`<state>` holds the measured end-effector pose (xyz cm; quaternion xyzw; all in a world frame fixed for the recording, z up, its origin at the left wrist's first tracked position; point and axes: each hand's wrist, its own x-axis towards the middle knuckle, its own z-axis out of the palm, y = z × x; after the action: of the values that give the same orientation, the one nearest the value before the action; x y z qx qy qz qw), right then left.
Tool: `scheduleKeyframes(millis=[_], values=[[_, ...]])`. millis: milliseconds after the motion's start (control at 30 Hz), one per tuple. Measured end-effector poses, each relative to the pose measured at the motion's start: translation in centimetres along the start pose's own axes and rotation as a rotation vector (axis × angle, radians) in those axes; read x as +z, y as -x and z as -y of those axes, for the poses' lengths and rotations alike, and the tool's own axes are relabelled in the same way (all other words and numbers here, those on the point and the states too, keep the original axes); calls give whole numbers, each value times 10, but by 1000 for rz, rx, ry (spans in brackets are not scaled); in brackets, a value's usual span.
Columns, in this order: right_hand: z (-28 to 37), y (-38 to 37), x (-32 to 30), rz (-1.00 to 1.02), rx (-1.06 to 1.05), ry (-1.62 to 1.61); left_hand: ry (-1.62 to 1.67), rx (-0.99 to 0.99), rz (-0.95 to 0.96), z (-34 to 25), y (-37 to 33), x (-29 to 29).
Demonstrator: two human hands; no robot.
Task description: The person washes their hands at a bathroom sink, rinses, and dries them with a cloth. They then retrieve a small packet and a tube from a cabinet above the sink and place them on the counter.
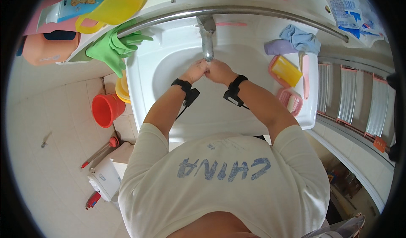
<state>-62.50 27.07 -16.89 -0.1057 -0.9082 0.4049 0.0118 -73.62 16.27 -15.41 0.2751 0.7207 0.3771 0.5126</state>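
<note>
My left hand (pixel 195 71) and my right hand (pixel 220 71) meet directly below the spout of a metal tap (pixel 207 41), over a white washbasin (pixel 169 71). The fingers of both look curled in and pressed together where the hands touch. What lies between them, if anything, is hidden. Each wrist wears a black strap with a small dark box, and a thin cable hangs from it.
A metal rail (pixel 253 10) curves across behind the tap. Green rubber gloves (pixel 112 47) drape over its left end. On the basin's right rim lie a yellow sponge (pixel 286 71), a pink brush (pixel 305 77), a pink soap dish (pixel 298 99) and a blue cloth (pixel 300 38). A red bucket (pixel 105 110) stands lower left.
</note>
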Motion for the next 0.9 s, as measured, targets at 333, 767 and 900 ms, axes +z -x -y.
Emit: scheduleKeyframes(millis=[333, 767, 900], values=[[-3, -32, 17, -298, 330, -194, -179, 184, -389, 39, -21, 30], [6, -23, 23, -294, 557, -369, -641, 225, -296, 18, -17, 37], [-5, -26, 26, -348, 557, -585, -627, 151, -199, 4, -10, 27]])
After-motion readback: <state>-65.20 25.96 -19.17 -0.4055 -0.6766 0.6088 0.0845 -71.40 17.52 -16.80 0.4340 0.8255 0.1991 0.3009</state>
